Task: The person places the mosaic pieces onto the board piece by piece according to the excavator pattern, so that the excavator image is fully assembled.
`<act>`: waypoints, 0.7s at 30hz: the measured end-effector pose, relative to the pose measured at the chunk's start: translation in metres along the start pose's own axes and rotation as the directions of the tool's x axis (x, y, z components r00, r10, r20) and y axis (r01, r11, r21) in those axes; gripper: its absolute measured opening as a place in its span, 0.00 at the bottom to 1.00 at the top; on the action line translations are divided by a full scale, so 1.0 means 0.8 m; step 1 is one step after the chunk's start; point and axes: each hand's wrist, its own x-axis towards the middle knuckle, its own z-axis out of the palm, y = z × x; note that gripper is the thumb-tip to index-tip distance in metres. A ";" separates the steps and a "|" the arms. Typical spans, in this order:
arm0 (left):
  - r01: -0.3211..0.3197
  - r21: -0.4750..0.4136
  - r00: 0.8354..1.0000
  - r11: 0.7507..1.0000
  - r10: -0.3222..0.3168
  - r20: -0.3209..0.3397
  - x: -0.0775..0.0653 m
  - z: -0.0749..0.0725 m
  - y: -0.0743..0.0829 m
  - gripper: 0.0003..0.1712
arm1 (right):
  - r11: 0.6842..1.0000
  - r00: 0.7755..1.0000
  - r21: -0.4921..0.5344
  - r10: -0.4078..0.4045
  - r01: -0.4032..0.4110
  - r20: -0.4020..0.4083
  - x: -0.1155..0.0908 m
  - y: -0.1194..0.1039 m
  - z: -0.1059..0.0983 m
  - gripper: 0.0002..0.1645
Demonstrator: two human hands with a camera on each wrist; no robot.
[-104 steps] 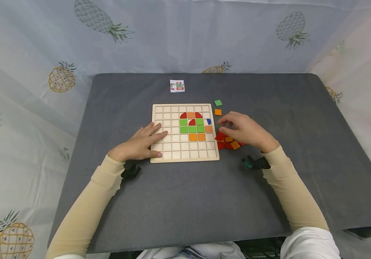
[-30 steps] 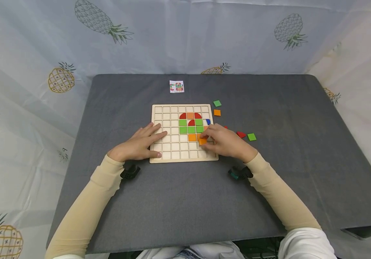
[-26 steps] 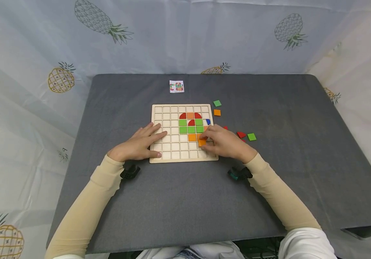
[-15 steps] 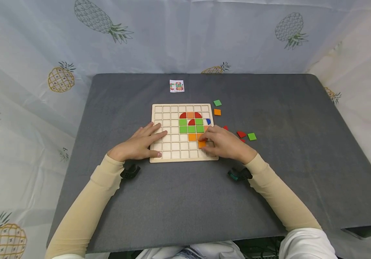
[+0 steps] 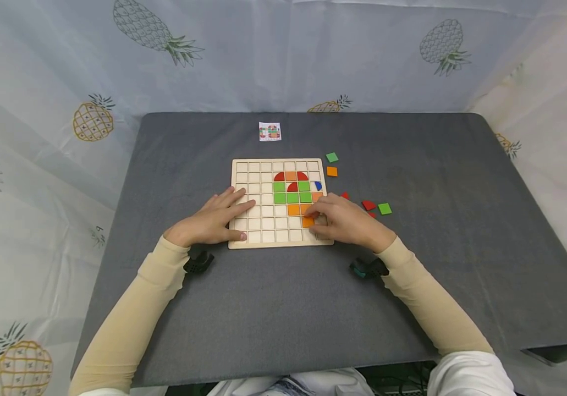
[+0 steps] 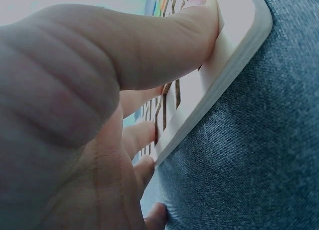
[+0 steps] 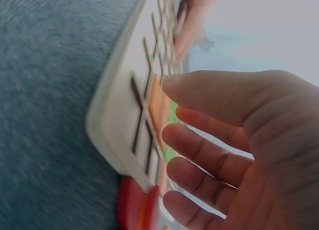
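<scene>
My left hand [image 5: 209,220] lies spread on the left side of the pale wooden grid board [image 5: 268,236], its thumb [image 6: 199,35] on the border in the left wrist view. My right hand [image 5: 345,220] is over the board's right part. An orange square tile [image 5: 307,221] lies flat in a cell under its fingertips. The right wrist view shows the thumb [image 7: 204,93] and the curved fingers apart, with the thumb tip right by the orange tile [image 7: 155,103]. Green [image 5: 291,198], red and orange tiles fill several other cells. A blue piece [image 5: 318,186] sits at the right.
A small printed pattern card [image 5: 270,132] lies beyond the board. Right of it are a loose green tile [image 5: 331,157] and an orange tile [image 5: 332,171]. Red pieces [image 5: 368,205] and another green tile [image 5: 384,209] lie by my right hand, which partly hides that pile.
My right hand went from the loose pile to the board with the orange square tile, which then shifted slightly toward me and settled into a cell. The left hand stayed put.
</scene>
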 end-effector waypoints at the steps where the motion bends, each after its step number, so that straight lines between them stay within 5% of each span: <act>1: 0.001 -0.001 1.000 1.000 -0.001 0.001 -0.001 0.000 0.000 0.47 | 1.000 1.000 0.007 0.011 -0.011 -0.003 -0.002 -0.001 -0.003 0.15; 14: 0.003 -0.003 1.000 1.000 -0.003 0.006 -0.002 -0.003 0.005 0.47 | 0.975 0.967 0.034 0.222 -0.220 -0.122 -0.056 0.023 -0.061 0.19; 21: -0.001 0.001 1.000 1.000 0.001 0.005 -0.002 -0.001 0.002 0.46 | 0.969 0.967 0.053 0.246 -0.243 -0.069 -0.076 0.040 -0.059 0.20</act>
